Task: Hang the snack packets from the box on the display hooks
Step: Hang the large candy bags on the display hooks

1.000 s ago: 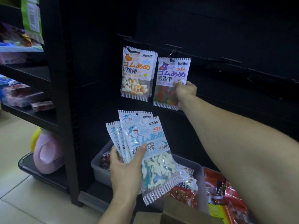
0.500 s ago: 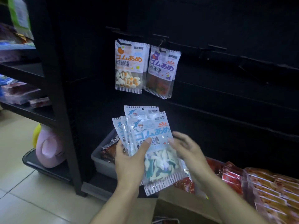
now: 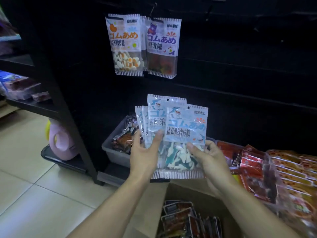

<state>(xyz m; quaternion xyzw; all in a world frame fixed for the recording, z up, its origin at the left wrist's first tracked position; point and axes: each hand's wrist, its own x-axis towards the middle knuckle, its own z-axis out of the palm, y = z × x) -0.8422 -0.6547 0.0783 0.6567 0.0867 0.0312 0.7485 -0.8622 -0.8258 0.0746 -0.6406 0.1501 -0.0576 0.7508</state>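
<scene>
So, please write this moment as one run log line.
left hand: holds shark packets | right hand: pinches front packet | hung: two

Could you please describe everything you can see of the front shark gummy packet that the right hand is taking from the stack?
The front shark packet is a glossy plastic pouch, pale blue and white, with a shark drawing, blue lettering and striped crimped edges top and bottom. A small hang hole sits near its top edge. Its clear lower window shows blue-and-white gummies. It is upright, facing the camera, below the two hung packets. The right hand pinches its lower right part; it overlaps the other shark packets fanned in the left hand.
</scene>
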